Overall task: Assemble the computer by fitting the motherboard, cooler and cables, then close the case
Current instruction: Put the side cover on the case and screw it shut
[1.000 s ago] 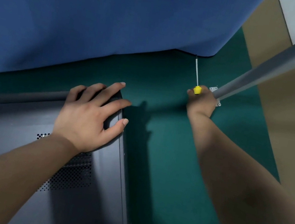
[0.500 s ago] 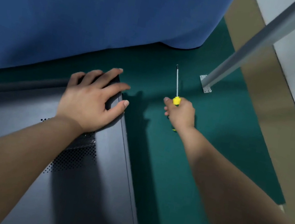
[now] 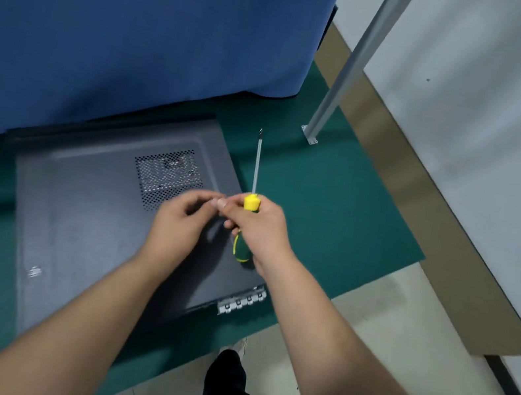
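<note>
right hand (image 3: 262, 229) gripping screwdriver (image 3: 252, 192), left hand (image 3: 182, 218) curled

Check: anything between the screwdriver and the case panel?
Nothing visible. The right hand grips the screwdriver, shaft pointing away, above the closed case. The left hand sits beside it, fingertips blurred. The panel below is bare.

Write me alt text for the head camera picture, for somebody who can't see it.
Seen from above, a person's right hand grips a yellow and green screwdriver, shaft pointing away, while the blurred left hand meets it fingertip to fingertip. Below lies a closed dark grey computer case, vent grille up, on a green mat beside a blue cloth and a metal post.
</note>
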Motion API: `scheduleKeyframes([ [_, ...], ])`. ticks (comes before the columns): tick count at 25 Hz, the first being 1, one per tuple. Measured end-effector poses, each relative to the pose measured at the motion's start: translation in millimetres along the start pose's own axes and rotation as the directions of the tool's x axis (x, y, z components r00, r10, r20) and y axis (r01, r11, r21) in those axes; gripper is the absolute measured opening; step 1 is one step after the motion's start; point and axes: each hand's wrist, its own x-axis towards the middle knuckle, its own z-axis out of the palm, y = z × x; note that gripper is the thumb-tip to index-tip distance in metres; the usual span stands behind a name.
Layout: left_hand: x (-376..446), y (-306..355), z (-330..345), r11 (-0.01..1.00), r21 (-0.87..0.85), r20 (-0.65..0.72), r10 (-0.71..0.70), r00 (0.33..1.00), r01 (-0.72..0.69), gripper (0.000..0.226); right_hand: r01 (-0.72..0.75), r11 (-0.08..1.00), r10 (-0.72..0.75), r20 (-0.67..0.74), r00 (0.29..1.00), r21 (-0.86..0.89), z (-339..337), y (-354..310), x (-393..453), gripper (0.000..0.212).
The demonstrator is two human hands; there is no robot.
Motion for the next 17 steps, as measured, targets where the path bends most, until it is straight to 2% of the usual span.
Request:
scheduleKeyframes([
  [3, -63.4, -5.4, -30.9, 0.964, -0.221, 0.062, -0.141, 0.988, 0.151, 0.011, -0.027, 0.998, 0.024, 0.059, 0.998, 0.055, 28.2, 11.0, -57.7, 0.017],
  [7, -112.5, -11.7, -67.0, 0.922, -0.334, 0.125, -0.161, 0.979, 0.194, 0.027, -0.050, 0.989, 0.042, 0.062, 0.997, 0.141, 55.7, 24.1, -110.0, 0.020],
  [12, -154.1, -6.2, -75.2, 0.896, -0.403, 0.057, -0.179, 0.982, 0.187, 0.025, -0.070, 0.971, 0.068, 0.018, 0.998, 0.227, 78.3, 30.9, -153.8, 0.020],
  [17, -159.0, 4.4, -59.1, 0.875, -0.432, -0.105, -0.289, 0.952, 0.218, 0.012, -0.035, 0.993, 0.042, -0.062, 0.997, 0.112, 79.1, 31.4, -164.2, 0.029],
])
